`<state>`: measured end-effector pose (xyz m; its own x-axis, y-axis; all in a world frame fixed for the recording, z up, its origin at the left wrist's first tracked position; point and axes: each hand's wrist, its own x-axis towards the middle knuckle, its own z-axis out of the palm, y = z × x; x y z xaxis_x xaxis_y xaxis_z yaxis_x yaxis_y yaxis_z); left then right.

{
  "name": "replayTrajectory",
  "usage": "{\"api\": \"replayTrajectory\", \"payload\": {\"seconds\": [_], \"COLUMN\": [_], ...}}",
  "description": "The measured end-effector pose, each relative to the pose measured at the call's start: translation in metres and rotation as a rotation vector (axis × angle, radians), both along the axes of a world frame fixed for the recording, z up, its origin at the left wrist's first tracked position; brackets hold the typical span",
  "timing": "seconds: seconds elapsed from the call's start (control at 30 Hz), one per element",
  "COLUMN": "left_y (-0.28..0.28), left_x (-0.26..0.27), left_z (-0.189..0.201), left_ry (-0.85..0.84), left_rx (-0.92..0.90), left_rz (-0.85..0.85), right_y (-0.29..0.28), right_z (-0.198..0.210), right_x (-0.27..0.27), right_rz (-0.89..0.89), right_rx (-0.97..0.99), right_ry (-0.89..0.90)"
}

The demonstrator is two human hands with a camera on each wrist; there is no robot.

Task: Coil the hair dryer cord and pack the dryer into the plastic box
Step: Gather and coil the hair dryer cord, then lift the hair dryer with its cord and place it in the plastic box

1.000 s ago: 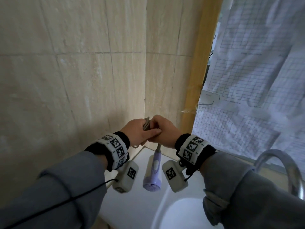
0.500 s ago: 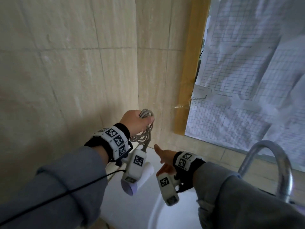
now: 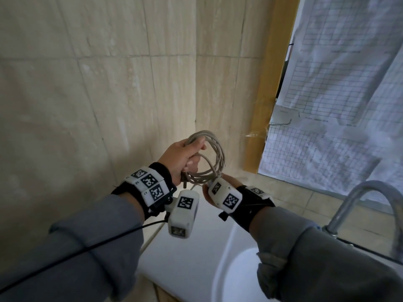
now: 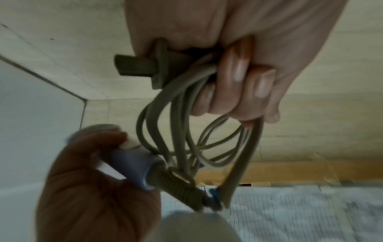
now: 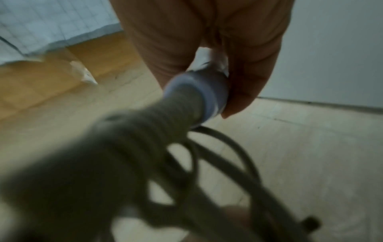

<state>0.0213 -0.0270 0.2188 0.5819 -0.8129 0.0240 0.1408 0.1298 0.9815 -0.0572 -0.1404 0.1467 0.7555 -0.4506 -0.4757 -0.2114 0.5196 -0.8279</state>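
So the left hand (image 3: 182, 156) is up in front of the tiled wall (image 3: 87, 94) with its fingers (image 4: 238, 81) curled tight around a bundle of grey cord (image 3: 214, 159), several loops hanging off the fist, and the plug (image 4: 140, 67) sticks out of the side of the grip. The right hand (image 3: 226, 184) sits just below and beside it, fingers (image 5: 246, 78) wrapped around the lilac handle end of the hair dryer (image 4: 134, 165), right where the ribbed cord sleeve comes out. The dryer body is mostly hidden behind the wrist camera in the head view. All of this hovers above the white sink (image 3: 235, 275), with a metal faucet (image 3: 370, 203) off to the right. No plastic box in view.
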Motion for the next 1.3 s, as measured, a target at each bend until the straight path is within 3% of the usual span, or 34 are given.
{"api": "replayTrajectory", "payload": {"seconds": [0.17, 0.33, 0.53, 0.73, 0.9, 1.03, 1.13, 1.3], "left_y": [0.007, 0.003, -0.008, -0.021, -0.026, -0.025, -0.022, -0.015], "left_x": [0.007, 0.005, 0.006, 0.02, 0.012, -0.002, -0.015, -0.046], "left_z": [-0.006, -0.013, -0.022, -0.043, -0.058, -0.056, -0.049, -0.042], "left_ry": [0.069, -0.032, 0.01, -0.092, -0.079, -0.034, -0.03, -0.073], "left_rx": [-0.053, 0.071, 0.085, 0.136, 0.157, 0.139, 0.144, 0.224], "left_rz": [0.003, 0.012, 0.001, 0.256, 0.21, 0.129, 0.111, 0.256], "right_y": [0.003, -0.001, -0.002, -0.003, -0.01, -0.014, -0.013, 0.001], "right_z": [0.025, 0.044, 0.062, 0.057, 0.045, 0.043, 0.043, 0.041], "right_x": [0.0, -0.01, -0.025, -0.038, -0.053, -0.067, -0.076, -0.103], "right_rz": [-0.141, -0.215, -0.206, -0.336, -0.316, -0.358, -0.374, -0.472], "right_rx": [0.039, -0.037, -0.233, -0.389, -0.384, -0.377, -0.484, -0.299], "right_ry": [-0.03, -0.085, 0.112, 0.269, 0.347, 0.337, 0.342, 0.073]}}
